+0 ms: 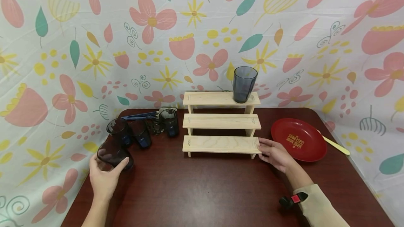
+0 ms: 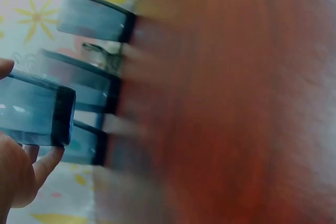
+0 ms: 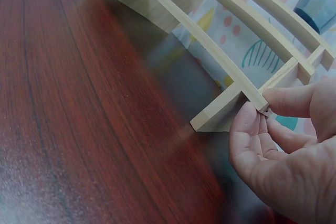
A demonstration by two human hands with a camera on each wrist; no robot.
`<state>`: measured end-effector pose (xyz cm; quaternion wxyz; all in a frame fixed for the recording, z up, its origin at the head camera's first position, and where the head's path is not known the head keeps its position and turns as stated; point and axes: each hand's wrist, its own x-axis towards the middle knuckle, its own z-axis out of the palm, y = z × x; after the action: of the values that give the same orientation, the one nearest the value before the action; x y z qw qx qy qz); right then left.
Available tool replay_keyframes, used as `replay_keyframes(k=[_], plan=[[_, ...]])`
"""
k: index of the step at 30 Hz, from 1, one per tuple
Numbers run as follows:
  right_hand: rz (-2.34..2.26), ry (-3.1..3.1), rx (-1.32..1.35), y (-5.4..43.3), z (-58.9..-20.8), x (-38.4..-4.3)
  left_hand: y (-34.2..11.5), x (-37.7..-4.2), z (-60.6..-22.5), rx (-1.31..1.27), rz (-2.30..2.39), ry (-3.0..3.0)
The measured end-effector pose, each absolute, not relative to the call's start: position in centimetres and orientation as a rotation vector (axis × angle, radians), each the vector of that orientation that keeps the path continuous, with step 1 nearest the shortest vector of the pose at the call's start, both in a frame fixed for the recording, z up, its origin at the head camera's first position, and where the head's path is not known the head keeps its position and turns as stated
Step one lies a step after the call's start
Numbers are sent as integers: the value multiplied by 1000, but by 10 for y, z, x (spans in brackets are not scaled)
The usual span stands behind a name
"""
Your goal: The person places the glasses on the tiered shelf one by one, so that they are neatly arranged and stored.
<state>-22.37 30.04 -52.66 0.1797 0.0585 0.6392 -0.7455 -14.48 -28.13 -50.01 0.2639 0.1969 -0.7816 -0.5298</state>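
Observation:
My left hand (image 1: pixel 105 181) grips a dark blue-tinted drinking glass (image 1: pixel 113 153) at the table's left side, thumb on one side and fingers on the other. In the left wrist view this glass (image 2: pixel 29 108) has its base off the tabletop. Beyond it stand several matching glasses, among them one glass (image 1: pixel 141 134) and another glass (image 1: pixel 169 123). With thumb and fingers, my right hand (image 1: pixel 276 155) pinches the right end of the lowest board of a three-step wooden shelf (image 1: pixel 221 143). One blue glass (image 1: pixel 244 85) stands upright on the top step, toward its right end.
Right of the shelf lies a red plate (image 1: pixel 298 151) with gold markings, a pale yellow utensil handle (image 1: pixel 336 144) sticking out past it. A blue-handled utensil (image 1: pixel 139 116) lies behind the left glasses. Flowered cloth (image 1: pixel 202 20) hangs around the dark red-brown table (image 1: pixel 202 188).

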Motion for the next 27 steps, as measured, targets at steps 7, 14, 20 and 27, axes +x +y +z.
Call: replay_keyframes(k=[7, 14, 20, 27], plan=[[-2105, 1801, 173, 300, -525, -223, -267, -152, -473, 354, -1380, -2088], [-2102, 1808, 164, 300, -524, -223, -245, -172, -443, 172, -1419, -2037], [-2095, 1816, 166, 299, -522, -223, -217, -198, -417, 57, -1489, -2004], [-2096, 1809, 167, 300, -523, -223, -175, -233, -392, -111, -1506, -1996]])
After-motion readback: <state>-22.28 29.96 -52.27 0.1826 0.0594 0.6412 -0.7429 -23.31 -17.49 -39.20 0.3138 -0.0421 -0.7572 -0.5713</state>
